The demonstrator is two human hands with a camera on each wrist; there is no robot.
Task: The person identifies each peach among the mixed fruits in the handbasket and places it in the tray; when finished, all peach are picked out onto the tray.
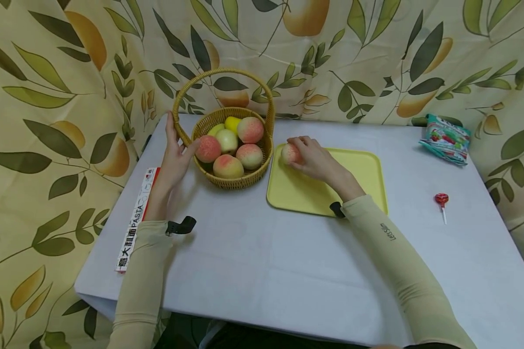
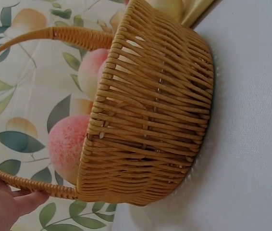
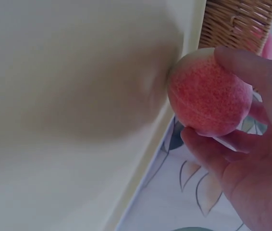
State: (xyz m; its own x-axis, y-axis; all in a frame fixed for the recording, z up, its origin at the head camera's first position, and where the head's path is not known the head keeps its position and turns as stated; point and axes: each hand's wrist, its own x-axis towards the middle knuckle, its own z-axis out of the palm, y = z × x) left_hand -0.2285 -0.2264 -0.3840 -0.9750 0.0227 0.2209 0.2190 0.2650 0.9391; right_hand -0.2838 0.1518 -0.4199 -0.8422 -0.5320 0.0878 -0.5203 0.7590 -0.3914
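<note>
My right hand [image 1: 307,156] grips a pink and cream peach [image 3: 210,91] between thumb and fingers. That peach is at the back left corner of the yellow tray [image 1: 323,198], close by the rim. Left of the tray stands a wicker basket [image 1: 233,183] with a tall arched handle. My left hand [image 1: 174,157] holds the handle [image 2: 40,186] low on its left side, thumb and fingers to either side of it. In the basket lie several peaches [image 1: 228,166], a pale green fruit [image 1: 227,140] and a bright yellow one [image 1: 232,123].
A red and white pasta box [image 1: 136,220] lies under my left forearm at the table's left edge. On the right are a green candy bag [image 1: 446,139] and a red lollipop [image 1: 441,198]. Patterned cloth [image 1: 367,63] hangs behind the white table [image 1: 244,257].
</note>
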